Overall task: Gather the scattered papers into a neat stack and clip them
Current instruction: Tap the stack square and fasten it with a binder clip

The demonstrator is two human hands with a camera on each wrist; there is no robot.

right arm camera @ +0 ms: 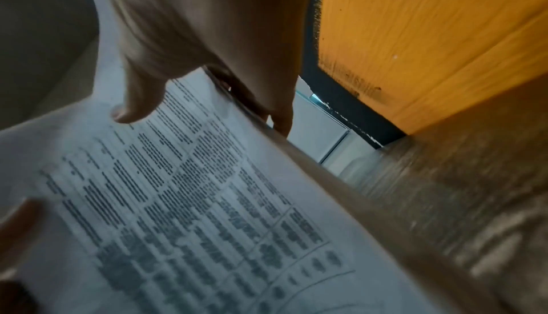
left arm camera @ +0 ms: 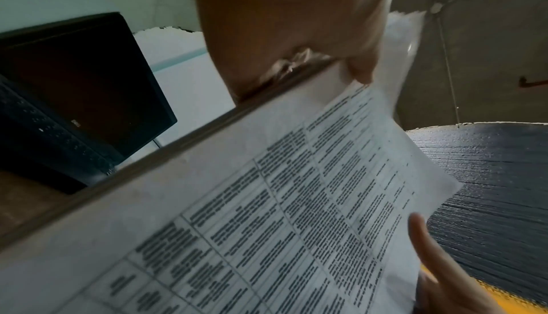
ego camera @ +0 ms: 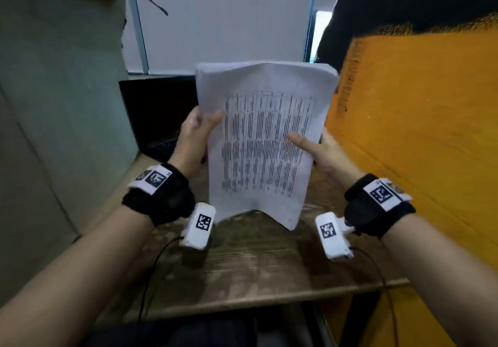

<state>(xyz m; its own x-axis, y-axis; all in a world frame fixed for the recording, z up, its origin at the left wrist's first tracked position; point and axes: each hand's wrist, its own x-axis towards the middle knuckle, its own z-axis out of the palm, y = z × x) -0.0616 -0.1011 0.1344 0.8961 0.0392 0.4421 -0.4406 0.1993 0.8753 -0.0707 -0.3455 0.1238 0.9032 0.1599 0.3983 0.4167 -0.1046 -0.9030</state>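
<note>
Both hands, left (ego camera: 198,128) and right (ego camera: 320,147), grip the papers (ego camera: 261,141) by their side edges, thumbs on the printed face, upright above the tabletop (ego camera: 242,260). Step: squaring the stack (bottom edge curls). Next: tap even, then clip; no clip visible.

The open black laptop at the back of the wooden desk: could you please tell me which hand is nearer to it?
Left. The left hand, gripping the printed paper stack at its left edge, is right beside the open black laptop; the right hand grips the opposite edge.
</note>
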